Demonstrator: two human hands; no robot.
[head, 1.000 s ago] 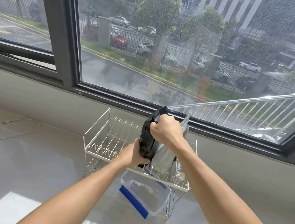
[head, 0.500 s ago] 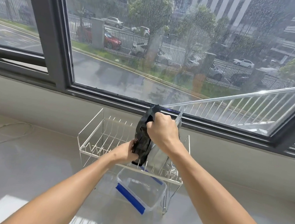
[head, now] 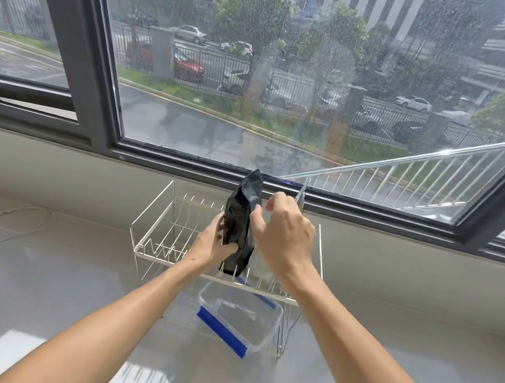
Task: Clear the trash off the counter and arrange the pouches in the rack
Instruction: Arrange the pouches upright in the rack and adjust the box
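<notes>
A white wire rack [head: 149,254] stands on the pale counter [head: 57,281] under the window. A black pouch [head: 243,214] stands upright in the rack's slots near its middle. My left hand [head: 210,245] grips the pouch's lower left side. My right hand [head: 284,236] is just right of the black pouch, fingers curled. A silver pouch [head: 301,195] pokes up behind its knuckles and seems held by it. Most of the silver pouch is hidden by my hand.
A clear plastic container with blue clips [head: 220,331] sits on the counter beneath the rack's right half. A thin white cable [head: 32,213] lies at the far left. The wall and dark window frame [head: 187,162] run close behind the rack.
My right hand has come off the black pouch's top and moved right, leaving that top exposed. The black pouch has settled lower in the rack, with my left hand still on it.
</notes>
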